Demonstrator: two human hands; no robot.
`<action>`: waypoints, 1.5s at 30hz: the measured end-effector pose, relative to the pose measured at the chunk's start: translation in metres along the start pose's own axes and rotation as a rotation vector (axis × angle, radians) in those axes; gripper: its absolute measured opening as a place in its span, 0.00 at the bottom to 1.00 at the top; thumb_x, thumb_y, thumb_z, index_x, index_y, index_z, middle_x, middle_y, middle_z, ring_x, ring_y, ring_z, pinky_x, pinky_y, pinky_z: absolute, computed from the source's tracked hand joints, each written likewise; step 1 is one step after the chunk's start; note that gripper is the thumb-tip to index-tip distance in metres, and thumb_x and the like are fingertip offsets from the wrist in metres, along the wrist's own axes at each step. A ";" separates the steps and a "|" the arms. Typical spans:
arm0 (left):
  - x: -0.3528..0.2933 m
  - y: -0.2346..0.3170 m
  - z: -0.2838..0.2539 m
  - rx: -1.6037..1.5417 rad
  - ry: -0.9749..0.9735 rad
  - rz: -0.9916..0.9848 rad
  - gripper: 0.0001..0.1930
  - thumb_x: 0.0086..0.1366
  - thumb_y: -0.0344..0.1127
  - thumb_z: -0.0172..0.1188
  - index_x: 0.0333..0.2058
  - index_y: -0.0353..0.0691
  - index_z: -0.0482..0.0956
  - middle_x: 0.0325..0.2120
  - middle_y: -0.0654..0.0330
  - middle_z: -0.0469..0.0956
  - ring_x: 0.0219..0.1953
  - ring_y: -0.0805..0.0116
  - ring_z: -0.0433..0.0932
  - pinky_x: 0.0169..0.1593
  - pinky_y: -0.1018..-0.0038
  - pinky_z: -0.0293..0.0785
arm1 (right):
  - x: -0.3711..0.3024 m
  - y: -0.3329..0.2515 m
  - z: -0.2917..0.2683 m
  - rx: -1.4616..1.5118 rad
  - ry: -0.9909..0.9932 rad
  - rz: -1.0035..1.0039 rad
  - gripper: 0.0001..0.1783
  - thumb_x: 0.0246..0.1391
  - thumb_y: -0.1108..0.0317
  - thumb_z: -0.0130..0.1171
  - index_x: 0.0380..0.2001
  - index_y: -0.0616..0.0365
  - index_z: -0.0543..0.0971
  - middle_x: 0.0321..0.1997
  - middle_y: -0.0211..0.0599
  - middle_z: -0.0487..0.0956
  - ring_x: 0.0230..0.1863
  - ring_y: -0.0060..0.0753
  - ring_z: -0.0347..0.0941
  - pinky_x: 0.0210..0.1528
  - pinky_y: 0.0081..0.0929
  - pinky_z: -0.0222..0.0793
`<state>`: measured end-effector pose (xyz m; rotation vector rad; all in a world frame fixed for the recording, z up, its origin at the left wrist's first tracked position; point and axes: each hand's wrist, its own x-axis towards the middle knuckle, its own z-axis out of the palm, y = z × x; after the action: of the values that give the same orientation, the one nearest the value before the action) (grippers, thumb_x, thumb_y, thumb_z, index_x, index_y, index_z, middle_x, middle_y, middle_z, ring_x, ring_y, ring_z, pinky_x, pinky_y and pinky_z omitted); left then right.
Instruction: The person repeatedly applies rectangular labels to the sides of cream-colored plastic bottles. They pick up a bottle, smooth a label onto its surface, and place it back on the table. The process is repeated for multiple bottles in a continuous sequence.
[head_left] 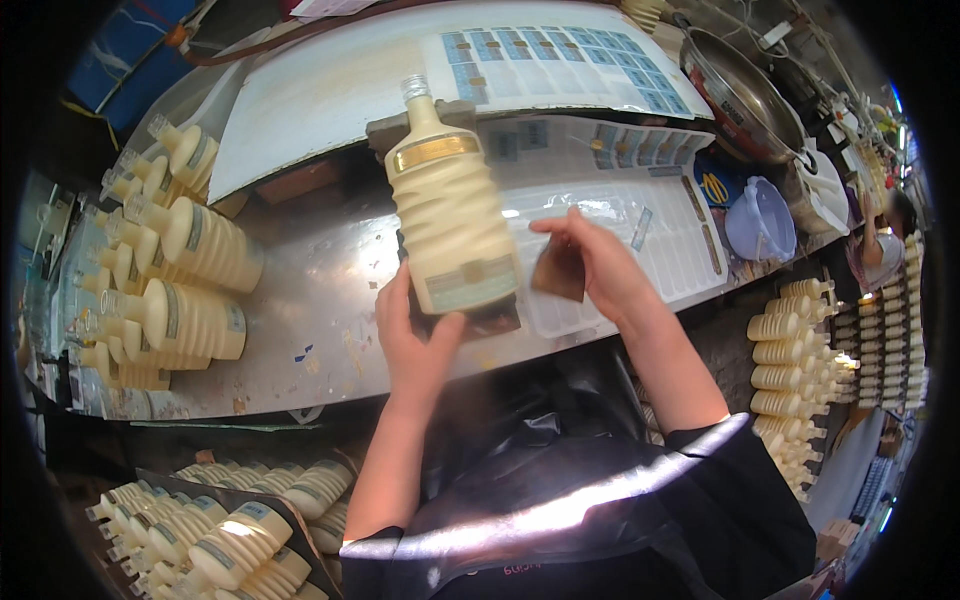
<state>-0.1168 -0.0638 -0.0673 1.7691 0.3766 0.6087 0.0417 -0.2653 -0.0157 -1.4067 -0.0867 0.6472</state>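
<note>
- I see a cream ribbed bottle (450, 215) at centre frame, held by my left hand (415, 345) — a gold band label round its shoulder, a pale rectangular label near its base.
- My right hand (600, 265) pinches a small dark brown label (558, 272) just right of the bottle.
- Sheets of blue rectangular labels (560, 62) lie in rows at upper centre.
- Labelled cream bottles (190, 270) are stacked at left; more lie at lower left and right.
</note>
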 end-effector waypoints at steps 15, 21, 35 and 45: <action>0.000 0.030 0.011 -0.268 0.037 -0.216 0.34 0.69 0.36 0.56 0.71 0.36 0.57 0.64 0.52 0.64 0.67 0.61 0.61 0.72 0.63 0.53 | -0.018 -0.025 0.057 -0.878 -0.046 -1.022 0.19 0.52 0.75 0.67 0.49 0.62 0.80 0.41 0.47 0.83 0.39 0.50 0.82 0.40 0.38 0.79; 0.002 0.012 0.008 -0.365 0.035 -0.191 0.28 0.72 0.34 0.49 0.69 0.37 0.60 0.64 0.53 0.64 0.67 0.63 0.63 0.70 0.66 0.58 | -0.037 -0.011 0.061 -0.915 -0.290 -1.400 0.15 0.48 0.73 0.65 0.42 0.58 0.80 0.39 0.38 0.82 0.34 0.42 0.81 0.32 0.34 0.74; 0.011 0.020 0.026 0.239 0.126 -0.097 0.34 0.73 0.51 0.51 0.67 0.31 0.62 0.61 0.44 0.66 0.64 0.49 0.62 0.69 0.54 0.53 | -0.037 0.018 0.065 -0.559 0.167 -0.578 0.20 0.60 0.75 0.51 0.55 0.64 0.69 0.52 0.55 0.75 0.54 0.57 0.73 0.59 0.46 0.69; 0.007 -0.006 0.013 -0.265 0.092 -0.197 0.29 0.79 0.46 0.43 0.68 0.30 0.62 0.64 0.52 0.66 0.67 0.62 0.64 0.70 0.65 0.59 | -0.039 0.023 0.051 -0.204 0.058 -0.448 0.19 0.66 0.73 0.54 0.59 0.63 0.70 0.52 0.38 0.76 0.56 0.28 0.72 0.60 0.29 0.67</action>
<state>-0.1032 -0.0684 -0.0741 1.4352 0.5039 0.5720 -0.0210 -0.2381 -0.0146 -1.5345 -0.4187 0.2294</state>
